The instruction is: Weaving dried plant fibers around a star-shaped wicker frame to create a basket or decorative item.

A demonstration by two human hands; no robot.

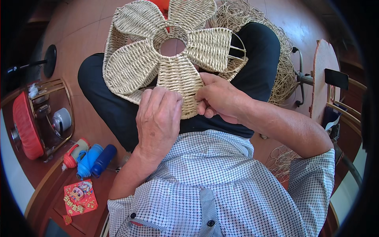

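Observation:
A flower-shaped woven piece of pale straw cord [130, 67], with broad petals round an open centre ring, rests on my lap. My left hand [158, 116] grips the left edge of the lowest petal [179, 79], fingers curled over it and tips hidden. My right hand [216, 96] holds the same petal's right edge, thumb and fingers bent against it. The petal at the right shows bare frame rods and a thin loop at its outer end.
Loose cord [280, 59] is heaped behind my right leg. A wooden stand with a red basin [25, 124], several bottles [89, 160] and a red decorated card [81, 201] are at left. A round board [323, 59] and a chair base [302, 79] stand at right.

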